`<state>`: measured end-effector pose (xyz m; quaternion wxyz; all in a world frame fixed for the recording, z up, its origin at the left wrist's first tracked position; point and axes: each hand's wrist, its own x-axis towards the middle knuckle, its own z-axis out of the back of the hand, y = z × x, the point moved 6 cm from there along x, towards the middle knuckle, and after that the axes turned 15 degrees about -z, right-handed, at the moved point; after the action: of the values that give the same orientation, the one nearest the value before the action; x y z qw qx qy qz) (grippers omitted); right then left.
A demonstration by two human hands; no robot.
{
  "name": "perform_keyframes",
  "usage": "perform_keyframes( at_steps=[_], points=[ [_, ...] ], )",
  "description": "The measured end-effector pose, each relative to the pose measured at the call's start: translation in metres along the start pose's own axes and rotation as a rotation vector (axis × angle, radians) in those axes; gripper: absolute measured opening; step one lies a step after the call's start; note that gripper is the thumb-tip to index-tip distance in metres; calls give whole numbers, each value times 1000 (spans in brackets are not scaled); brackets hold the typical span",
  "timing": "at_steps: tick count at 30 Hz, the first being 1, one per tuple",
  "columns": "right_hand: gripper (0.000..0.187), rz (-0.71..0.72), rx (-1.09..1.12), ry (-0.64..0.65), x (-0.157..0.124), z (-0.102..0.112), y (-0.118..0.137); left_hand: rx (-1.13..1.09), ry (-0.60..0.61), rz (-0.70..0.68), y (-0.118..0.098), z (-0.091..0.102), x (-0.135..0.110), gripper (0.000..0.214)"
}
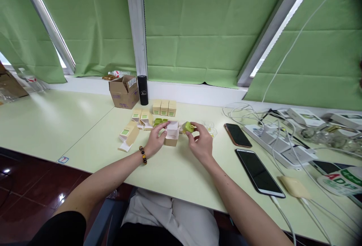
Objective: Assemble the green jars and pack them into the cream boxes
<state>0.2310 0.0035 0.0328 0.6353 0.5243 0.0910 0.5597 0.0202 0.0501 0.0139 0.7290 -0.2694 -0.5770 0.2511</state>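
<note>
Between my hands stands a small tan cardboard box with its white-lined flap raised. My left hand grips the box's left side, thumb and fingers at the flap. To the right of the box, my right hand pinches a small rounded green object, slightly above the table; its exact kind is unclear. More small green pieces lie just behind the left fingers. Several clear, round plastic-looking pieces lie partly hidden behind the right hand. An opened tan box lies tilted at the left, its flap on the table.
Two more opened boxes and three closed boxes stand farther back. Behind them are a brown carton and a black bottle. At right lie two phones, a power strip and tangled white cables.
</note>
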Motion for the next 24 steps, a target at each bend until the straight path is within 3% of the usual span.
perform_keyframes(
  at_steps=[3, 7, 12, 19, 24],
  points=[
    [39, 30, 218, -18, -4, 4, 4, -42, 14, 12, 1, -2, -1, 43],
    [43, 59, 327, 107, -14, -6, 10, -84, 48, 4, -1, -7, -2, 44],
    [42, 86, 186, 281, -24, -17, 22, -95, 64, -4, -3, -9, -2, 45],
    [39, 98, -1, 243, -20, -13, 19, -87, 50, 27, 5, -7, -2, 53],
    [31, 122, -119, 292, -23, -17, 19, -75, 62, 23, 5, -8, -3, 59]
  ],
)
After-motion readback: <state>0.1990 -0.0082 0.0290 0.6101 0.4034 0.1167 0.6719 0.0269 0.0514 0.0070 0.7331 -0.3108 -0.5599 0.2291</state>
